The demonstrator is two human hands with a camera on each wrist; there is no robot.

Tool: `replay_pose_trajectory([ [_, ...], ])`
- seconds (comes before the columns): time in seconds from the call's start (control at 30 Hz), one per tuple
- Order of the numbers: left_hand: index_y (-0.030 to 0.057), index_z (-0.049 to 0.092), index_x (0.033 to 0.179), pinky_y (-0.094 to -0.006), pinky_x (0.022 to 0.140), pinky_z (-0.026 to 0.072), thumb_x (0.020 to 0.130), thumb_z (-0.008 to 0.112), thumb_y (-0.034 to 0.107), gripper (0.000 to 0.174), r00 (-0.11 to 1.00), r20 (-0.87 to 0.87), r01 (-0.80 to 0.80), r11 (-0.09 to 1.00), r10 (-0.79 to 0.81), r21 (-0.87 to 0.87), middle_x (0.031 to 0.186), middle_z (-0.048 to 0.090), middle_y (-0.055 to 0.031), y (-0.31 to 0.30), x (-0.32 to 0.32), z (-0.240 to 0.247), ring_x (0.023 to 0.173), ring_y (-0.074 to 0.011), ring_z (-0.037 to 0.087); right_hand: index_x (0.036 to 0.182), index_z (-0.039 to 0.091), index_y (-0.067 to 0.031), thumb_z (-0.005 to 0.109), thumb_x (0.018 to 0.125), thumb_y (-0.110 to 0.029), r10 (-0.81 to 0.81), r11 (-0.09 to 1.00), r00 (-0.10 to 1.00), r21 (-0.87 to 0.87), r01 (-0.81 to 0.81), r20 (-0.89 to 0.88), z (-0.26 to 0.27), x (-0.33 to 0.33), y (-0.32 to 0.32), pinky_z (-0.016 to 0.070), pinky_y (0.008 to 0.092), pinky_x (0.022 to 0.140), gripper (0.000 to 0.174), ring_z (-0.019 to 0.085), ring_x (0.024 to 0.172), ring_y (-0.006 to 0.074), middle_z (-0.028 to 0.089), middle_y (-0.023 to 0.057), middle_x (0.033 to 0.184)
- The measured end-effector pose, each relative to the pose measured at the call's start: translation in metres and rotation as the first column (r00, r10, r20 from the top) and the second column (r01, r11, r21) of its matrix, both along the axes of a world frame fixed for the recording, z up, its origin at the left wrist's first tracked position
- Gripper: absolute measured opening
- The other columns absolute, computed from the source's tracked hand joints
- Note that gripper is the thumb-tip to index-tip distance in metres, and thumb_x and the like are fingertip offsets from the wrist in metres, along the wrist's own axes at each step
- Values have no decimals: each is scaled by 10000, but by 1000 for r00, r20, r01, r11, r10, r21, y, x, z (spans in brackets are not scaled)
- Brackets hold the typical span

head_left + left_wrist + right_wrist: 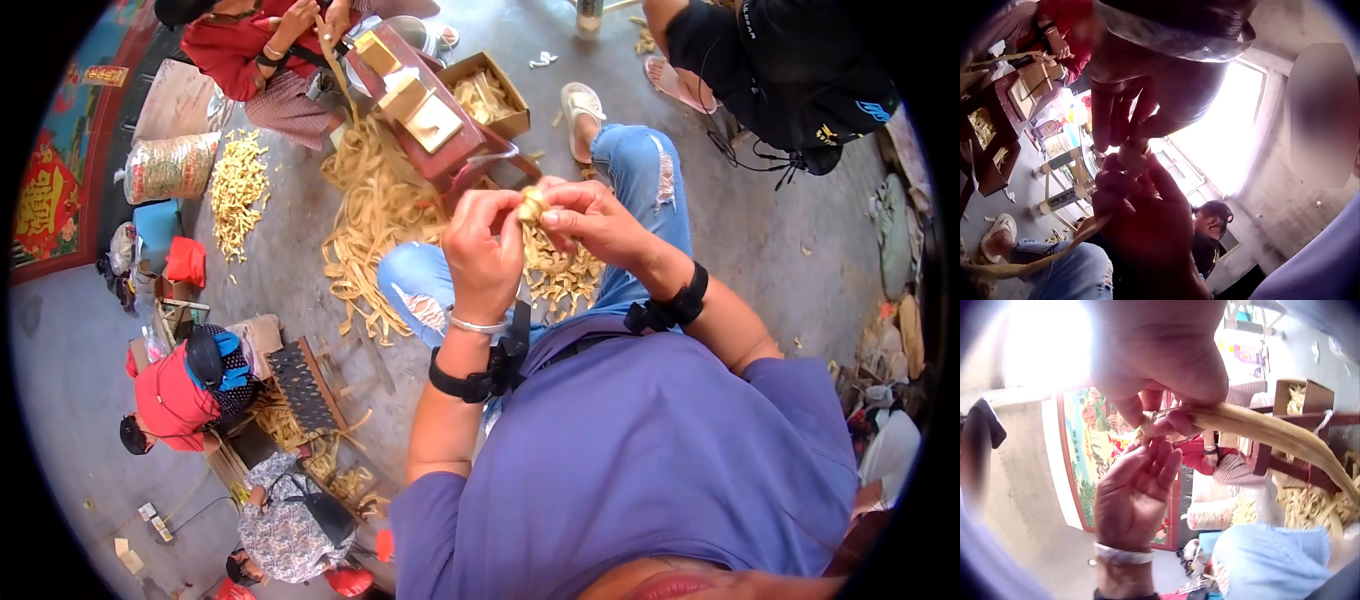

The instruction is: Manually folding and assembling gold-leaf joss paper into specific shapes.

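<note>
Both hands meet over the lap in the head view. My left hand [483, 250], with a bracelet at its wrist, pinches one side of a small knotted bundle in a yellowish strip [533, 206]. My right hand [605, 225] pinches the other side between thumb and fingers. A long, flat tail of the strip [1266, 430] runs out from under the right hand and droops away in the right wrist view. In the left wrist view the right hand [1147, 231] appears dark against bright light, its fingertips right at the knot. Short yellowish pieces [565, 285] lie below the hands.
Long loose strips [370, 190] heap on the floor beyond the knees. A dark red bench [440, 150] bears wooden blocks, with a cardboard box [515, 120] beside it. A pile of short pieces [238, 190] lies near a filled sack [170, 168]. Several people sit or stand around.
</note>
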State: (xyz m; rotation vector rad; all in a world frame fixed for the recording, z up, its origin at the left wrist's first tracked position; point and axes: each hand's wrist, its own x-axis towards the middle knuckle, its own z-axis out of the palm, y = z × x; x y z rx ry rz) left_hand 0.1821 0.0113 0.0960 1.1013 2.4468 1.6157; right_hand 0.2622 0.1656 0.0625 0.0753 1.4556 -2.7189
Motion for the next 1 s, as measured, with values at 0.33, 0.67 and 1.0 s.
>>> replay_pose_trajectory([
  [0.33, 6, 559, 857, -204, 587, 496, 806, 705, 8, 155, 894, 442, 14, 990, -76, 142, 804, 636, -45, -20, 4, -4, 655, -77, 606, 1088, 640, 8, 669, 854, -92, -15, 961, 997, 277, -8, 78, 12, 0, -1, 431, 207, 621, 256, 553, 773, 58, 597, 3, 877],
  [0.67, 27, 553, 862, -233, 601, 527, 839, 668, 36, 118, 626, 743, -94, 923, -236, 372, 831, 636, -86, -43, -10, -3, 637, -125, 611, 911, 691, 2, 695, 814, -47, -101, 729, 972, 649, 219, -215, 20, 1, 4, 423, 227, 556, 109, 556, 665, 70, 619, 25, 784],
  [1.0, 17, 645, 896, -181, 584, 473, 781, 730, 22, 143, 795, 561, 183, 973, -231, 142, 775, 649, -13, -43, -12, 11, 662, -57, 600, 842, 675, -29, 700, 784, -35, -38, 561, 918, 751, 347, -396, 33, -8, -5, 421, 260, 539, 64, 575, 624, 144, 604, 57, 743],
])
